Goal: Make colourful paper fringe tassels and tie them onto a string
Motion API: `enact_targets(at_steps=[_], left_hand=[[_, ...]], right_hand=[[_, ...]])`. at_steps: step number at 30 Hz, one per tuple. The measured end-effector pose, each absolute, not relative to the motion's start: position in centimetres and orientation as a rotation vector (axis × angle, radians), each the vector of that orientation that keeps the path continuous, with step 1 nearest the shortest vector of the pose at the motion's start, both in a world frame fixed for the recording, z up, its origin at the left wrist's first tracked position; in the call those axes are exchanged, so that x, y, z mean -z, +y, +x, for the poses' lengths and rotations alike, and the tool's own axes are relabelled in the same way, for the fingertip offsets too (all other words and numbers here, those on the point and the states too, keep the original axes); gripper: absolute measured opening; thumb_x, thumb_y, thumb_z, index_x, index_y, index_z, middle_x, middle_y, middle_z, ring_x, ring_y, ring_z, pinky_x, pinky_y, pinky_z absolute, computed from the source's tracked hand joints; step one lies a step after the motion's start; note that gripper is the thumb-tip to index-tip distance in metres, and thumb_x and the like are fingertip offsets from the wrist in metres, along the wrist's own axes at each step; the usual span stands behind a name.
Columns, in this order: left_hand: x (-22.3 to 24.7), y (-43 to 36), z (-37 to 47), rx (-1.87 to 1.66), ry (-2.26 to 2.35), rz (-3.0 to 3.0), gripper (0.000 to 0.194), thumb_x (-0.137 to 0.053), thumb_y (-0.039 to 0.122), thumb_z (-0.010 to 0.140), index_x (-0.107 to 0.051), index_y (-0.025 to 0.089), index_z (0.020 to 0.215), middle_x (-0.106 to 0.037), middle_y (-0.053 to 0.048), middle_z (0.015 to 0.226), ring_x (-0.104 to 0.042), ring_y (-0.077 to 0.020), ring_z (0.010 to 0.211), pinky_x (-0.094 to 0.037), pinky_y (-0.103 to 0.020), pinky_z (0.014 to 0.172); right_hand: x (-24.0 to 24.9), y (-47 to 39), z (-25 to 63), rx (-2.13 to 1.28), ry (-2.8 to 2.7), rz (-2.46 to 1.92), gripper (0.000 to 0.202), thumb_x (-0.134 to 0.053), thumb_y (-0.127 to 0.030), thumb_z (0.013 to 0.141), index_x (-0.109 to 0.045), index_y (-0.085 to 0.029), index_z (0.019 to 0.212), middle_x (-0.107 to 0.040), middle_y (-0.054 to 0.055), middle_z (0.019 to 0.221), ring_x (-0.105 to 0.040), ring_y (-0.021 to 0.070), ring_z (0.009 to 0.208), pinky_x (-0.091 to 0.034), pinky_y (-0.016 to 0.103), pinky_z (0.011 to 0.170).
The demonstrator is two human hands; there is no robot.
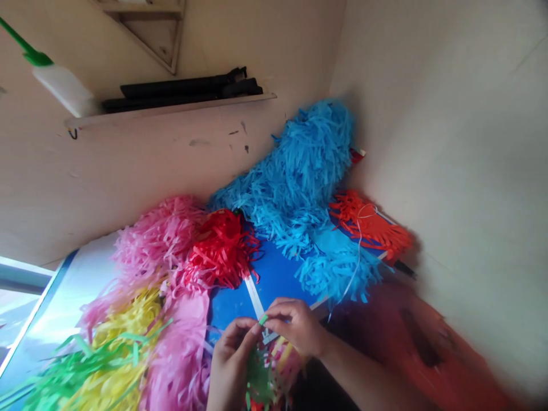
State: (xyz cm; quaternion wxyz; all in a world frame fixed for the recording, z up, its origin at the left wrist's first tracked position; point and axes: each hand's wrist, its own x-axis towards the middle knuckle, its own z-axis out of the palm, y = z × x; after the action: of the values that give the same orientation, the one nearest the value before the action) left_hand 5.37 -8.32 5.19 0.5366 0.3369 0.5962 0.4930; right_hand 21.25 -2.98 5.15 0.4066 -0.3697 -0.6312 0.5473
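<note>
Near the table's front edge, my left hand (233,357) and my right hand (297,325) almost meet, both pinching a small green paper piece (263,320) between thumb and fingers. Below them hangs fringed green paper (259,374), with pink and yellow fringe (286,362) beside it. A white strip (254,294) lies on the blue tabletop (231,305) just beyond my fingers. Left of my left hand are piles of pink fringed paper (180,365), yellow fringe (128,319) and green fringe (72,365).
Red fringe (226,248) and a large blue fringed heap (308,160) lie farther back. Orange fringe (372,225) with white string is at the back right. A wall shelf (180,108) holds black objects and a white bottle (64,88). A red surface (419,337) is at right.
</note>
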Motion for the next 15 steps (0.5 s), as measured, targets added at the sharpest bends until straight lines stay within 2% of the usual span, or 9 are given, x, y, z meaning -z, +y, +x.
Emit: enact_targets(at_steps=[5, 9, 11, 13, 15], left_hand=[[-4.6, -8.4, 5.7, -1.248, 1.533, 1.043, 0.030, -0.077, 0.047, 0.073, -0.071, 0.018, 0.080, -0.070, -0.002, 0.070, -0.064, -0.0152, 0.062, -0.052, -0.022, 0.057], [-3.9, -8.4, 6.1, -1.384, 1.605, 1.523, 0.013, -0.070, 0.034, 0.082, -0.076, 0.024, 0.086, -0.077, -0.003, 0.084, -0.072, -0.0187, 0.076, -0.058, -0.024, 0.067], [-3.5, -8.2, 6.1, -1.380, 1.623, 1.744, 0.012, -0.066, 0.028, 0.086, -0.077, 0.026, 0.089, -0.078, -0.003, 0.088, -0.074, -0.0183, 0.081, -0.059, -0.025, 0.074], [-3.3, -8.0, 6.0, -1.334, 1.661, 1.874, 0.013, -0.064, 0.029, 0.088, -0.076, 0.027, 0.090, -0.079, -0.002, 0.090, -0.075, -0.0181, 0.082, -0.059, -0.024, 0.077], [-2.9, -7.7, 6.0, -1.283, 1.695, 1.894, 0.015, -0.064, 0.037, 0.088, -0.075, 0.027, 0.091, -0.079, -0.001, 0.089, -0.076, -0.0184, 0.080, -0.060, -0.024, 0.075]], right_hand=[[-4.7, -3.1, 21.4, -1.262, -1.610, -0.960, 0.013, -0.063, -0.018, 0.080, -0.076, -0.019, 0.080, -0.070, 0.003, 0.079, -0.065, 0.0146, 0.074, -0.050, 0.022, 0.067], [-4.2, -3.0, 21.6, -1.147, -1.590, -0.993, 0.013, -0.061, -0.016, 0.079, -0.073, -0.018, 0.079, -0.068, 0.002, 0.075, -0.062, 0.0130, 0.067, -0.049, 0.022, 0.063], [-4.1, -2.9, 21.7, -1.126, -1.573, -1.008, 0.013, -0.060, -0.016, 0.078, -0.073, -0.017, 0.079, -0.067, 0.002, 0.074, -0.061, 0.0124, 0.066, -0.048, 0.021, 0.062], [-4.1, -2.8, 21.9, -1.125, -1.563, -1.019, 0.014, -0.060, -0.016, 0.078, -0.073, -0.017, 0.079, -0.067, 0.002, 0.074, -0.061, 0.0123, 0.066, -0.048, 0.021, 0.061], [-4.2, -2.8, 22.2, -1.099, -1.551, -1.036, 0.014, -0.059, -0.016, 0.076, -0.074, -0.018, 0.077, -0.067, 0.002, 0.072, -0.061, 0.0122, 0.064, -0.048, 0.020, 0.060]])
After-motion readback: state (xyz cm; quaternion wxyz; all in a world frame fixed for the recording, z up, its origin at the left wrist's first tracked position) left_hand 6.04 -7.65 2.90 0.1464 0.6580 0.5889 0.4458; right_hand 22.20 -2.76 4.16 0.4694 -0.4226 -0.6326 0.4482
